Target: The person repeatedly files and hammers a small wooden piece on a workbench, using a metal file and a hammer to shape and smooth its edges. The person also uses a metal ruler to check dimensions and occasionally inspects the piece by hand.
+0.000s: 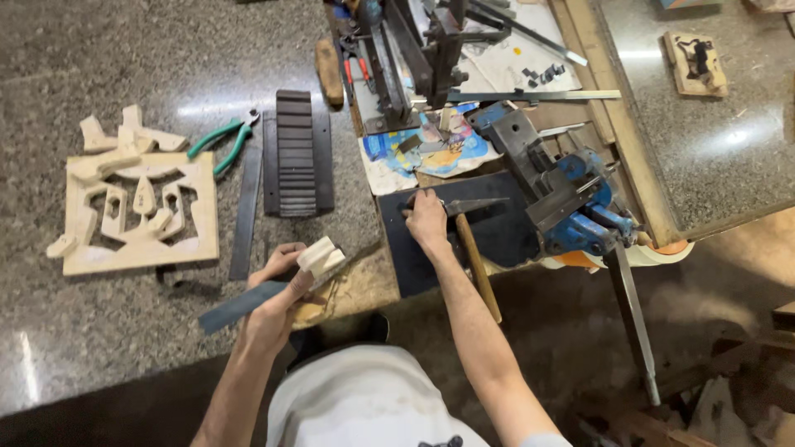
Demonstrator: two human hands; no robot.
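Fingers of left hand (pixel 277 302) closed on wood block (pixel 321 256) and flat file (pixel 240 306), at 7 o'clock. Right hand (pixel 428 222) curled round hammer (pixel 474 248) on dark mat (pixel 505 236), centre. Blue vise (pixel 571 199) at 2 o'clock; wood fretwork (pixel 141 215), pliers (pixel 222 142) at 10 o'clock.

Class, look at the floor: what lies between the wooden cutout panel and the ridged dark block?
In the head view, green-handled pliers and a flat dark metal strip lie between the panel and the block.

Woodworking workshop: blue bench vise (pixel 580 211), pliers (pixel 222 141), carved wood panel (pixel 141 211).
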